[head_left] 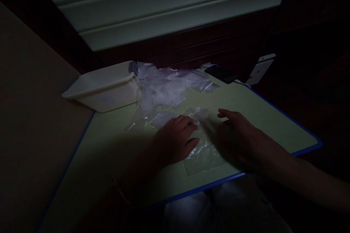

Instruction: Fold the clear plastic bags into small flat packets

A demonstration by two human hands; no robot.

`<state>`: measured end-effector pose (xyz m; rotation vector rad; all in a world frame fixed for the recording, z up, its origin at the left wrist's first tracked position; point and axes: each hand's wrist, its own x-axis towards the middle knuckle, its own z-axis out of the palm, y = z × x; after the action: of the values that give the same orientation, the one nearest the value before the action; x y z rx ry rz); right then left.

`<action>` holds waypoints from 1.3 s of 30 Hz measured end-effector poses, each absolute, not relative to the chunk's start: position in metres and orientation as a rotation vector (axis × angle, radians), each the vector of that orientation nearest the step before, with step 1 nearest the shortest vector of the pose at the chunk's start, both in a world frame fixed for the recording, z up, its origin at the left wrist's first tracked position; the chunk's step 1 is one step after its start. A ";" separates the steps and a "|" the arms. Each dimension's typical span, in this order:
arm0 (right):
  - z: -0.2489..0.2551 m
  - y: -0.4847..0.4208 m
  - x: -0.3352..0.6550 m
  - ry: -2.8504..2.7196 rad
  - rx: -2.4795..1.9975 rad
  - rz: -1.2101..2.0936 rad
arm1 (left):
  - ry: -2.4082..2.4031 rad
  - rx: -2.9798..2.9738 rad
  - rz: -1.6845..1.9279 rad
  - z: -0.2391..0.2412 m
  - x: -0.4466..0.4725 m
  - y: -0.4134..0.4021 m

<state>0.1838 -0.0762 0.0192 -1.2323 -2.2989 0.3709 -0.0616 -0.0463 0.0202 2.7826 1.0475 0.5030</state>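
Beneath and between my hands lies a clear plastic bag [202, 162] with shiny creases, near the front edge of the table. My left hand [177, 138] hovers over or rests on its left side, fingers bent and thumb apart from them, nothing visible in its grasp. To the right, my right hand [240, 134] is held above the table with a finger stretched out; its lower part is dark and smeared by motion. Just beyond my left hand is another crumpled clear bag [164, 118]. Farther back spreads a loose pile of clear plastic bags [169, 85].
A white plastic bin [112, 96] stands at the back left beside the pile. A dark phone [221, 74] lies at the back, and a white box [261, 69] is beyond the table's right edge. The pale table [106, 142] has a blue rim. Light is dim.
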 end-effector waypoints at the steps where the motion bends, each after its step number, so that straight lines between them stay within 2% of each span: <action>1: 0.020 -0.075 0.183 -2.299 -1.230 0.358 | 1.049 2.781 0.498 0.021 -0.061 -0.047; 14: 0.043 -0.040 0.160 -2.534 -1.493 0.047 | 1.078 2.778 0.455 0.023 -0.060 -0.048; 22: 0.046 -0.031 0.159 -2.354 -1.499 -0.115 | 1.079 2.797 0.434 0.024 -0.060 -0.048; 29: 0.051 -0.028 0.160 -2.269 -1.460 0.021 | 1.089 2.806 0.421 0.025 -0.059 -0.048; 39: 0.047 -0.034 0.149 -2.436 -1.370 -0.018 | 1.102 2.840 0.395 0.025 -0.058 -0.048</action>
<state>0.1489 -0.0340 0.0475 -1.3695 -2.4365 -0.0184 -0.0578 -0.0483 0.0248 2.8399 1.1017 0.3955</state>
